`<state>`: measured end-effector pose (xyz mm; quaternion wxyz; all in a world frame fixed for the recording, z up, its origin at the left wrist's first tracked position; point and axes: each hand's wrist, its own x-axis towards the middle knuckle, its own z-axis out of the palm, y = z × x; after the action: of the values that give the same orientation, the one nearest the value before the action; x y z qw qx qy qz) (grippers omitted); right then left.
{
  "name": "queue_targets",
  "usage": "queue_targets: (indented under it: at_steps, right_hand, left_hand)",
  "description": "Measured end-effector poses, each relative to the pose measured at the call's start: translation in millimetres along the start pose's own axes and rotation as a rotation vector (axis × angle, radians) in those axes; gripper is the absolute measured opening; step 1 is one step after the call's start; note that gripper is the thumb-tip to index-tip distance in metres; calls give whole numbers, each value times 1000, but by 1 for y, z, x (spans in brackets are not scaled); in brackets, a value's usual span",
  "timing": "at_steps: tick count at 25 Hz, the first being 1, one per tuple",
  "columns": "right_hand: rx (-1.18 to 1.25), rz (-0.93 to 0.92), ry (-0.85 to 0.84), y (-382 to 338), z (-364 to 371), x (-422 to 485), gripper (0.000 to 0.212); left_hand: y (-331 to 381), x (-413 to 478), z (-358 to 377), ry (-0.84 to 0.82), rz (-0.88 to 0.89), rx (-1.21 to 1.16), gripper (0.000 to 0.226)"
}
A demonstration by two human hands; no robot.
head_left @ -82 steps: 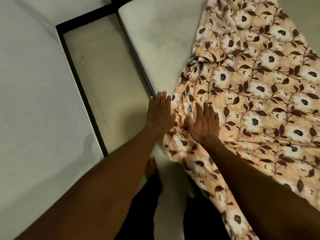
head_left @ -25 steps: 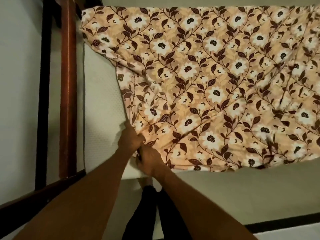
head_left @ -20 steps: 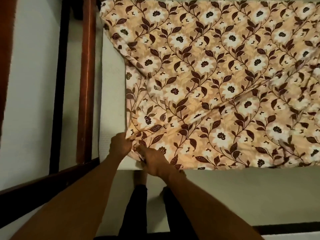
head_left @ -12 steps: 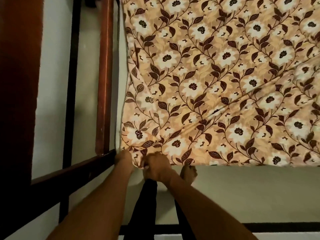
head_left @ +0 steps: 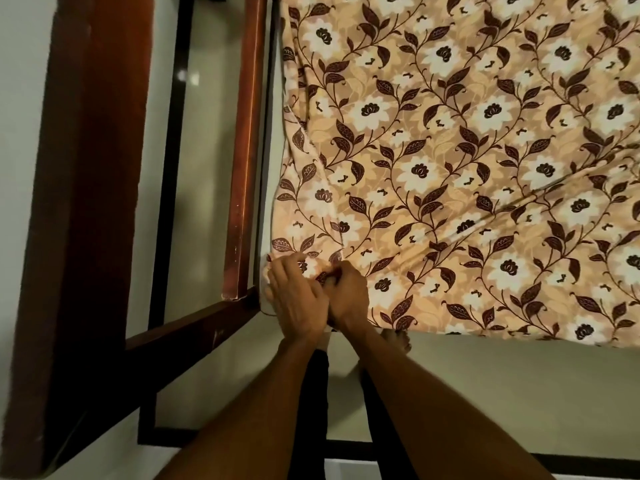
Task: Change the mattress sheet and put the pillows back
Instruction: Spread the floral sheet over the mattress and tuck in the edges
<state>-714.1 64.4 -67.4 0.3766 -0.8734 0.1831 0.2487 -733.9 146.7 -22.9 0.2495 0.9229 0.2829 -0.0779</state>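
The peach sheet with white flowers and dark brown leaves (head_left: pixel 450 174) lies spread over the mattress and covers it to the left and near edges. Both hands meet at its near left corner. My left hand (head_left: pixel 298 299) lies over that corner with its fingers curled into the cloth. My right hand (head_left: pixel 348 296) is beside it, touching it, closed on a pinch of the sheet. The mattress itself is hidden under the cloth. No pillow is in view.
A dark red wooden bed rail (head_left: pixel 244 143) runs along the sheet's left side and meets a second rail (head_left: pixel 187 327) near the corner. A broad wooden post (head_left: pixel 86 202) stands further left. My legs and bare feet (head_left: pixel 398 341) stand on the pale tiled floor (head_left: pixel 519 393).
The sheet's left edge has been pulled over the bare white mattress strip to the bed rail. Both hands moved left and toward me with the corner, then closed together on it.
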Motion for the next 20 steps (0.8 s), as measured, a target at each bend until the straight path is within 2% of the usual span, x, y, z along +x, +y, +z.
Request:
queue_targets:
  at_steps: [2, 5, 6, 8, 9, 11, 13, 15, 17, 18, 20]
  right_hand:
    - [43, 31, 64, 0, 3, 6, 22]
    - [-158, -37, 137, 7, 17, -2, 45]
    - [-130, -60, 145, 8, 24, -12, 58]
    - [110, 23, 58, 6, 42, -38, 79]
    - [157, 40, -19, 7, 55, -43, 74]
    - [-38, -55, -186, 9, 74, -43, 45]
    - [-151, -187, -390, 7, 80, -44, 39]
    - [-54, -324, -567, 6, 81, -47, 35]
    - [59, -366, -671, 10, 78, -60, 27]
    - [179, -290, -680, 14, 76, -68, 25]
    - [548, 115, -557, 22, 63, -77, 23]
  left_hand:
    - [5, 18, 5, -83, 222, -20, 38]
    - [14, 50, 15, -287, 456, 33, 31]
    - [16, 58, 18, -363, 484, 89, 30]
    - [11, 68, 24, -483, 495, 184, 36]
    - [6, 72, 24, -531, 500, 204, 40]
    - [-9, 76, 22, -646, 538, 232, 42]
    - [-24, 76, 15, -715, 543, 304, 36]
    - [-44, 73, 6, -623, 419, 463, 35]
    - [-62, 69, -7, -434, 263, 601, 49]
    - [-67, 66, -12, -357, 246, 646, 58]
    - [-70, 55, -14, -274, 310, 704, 75]
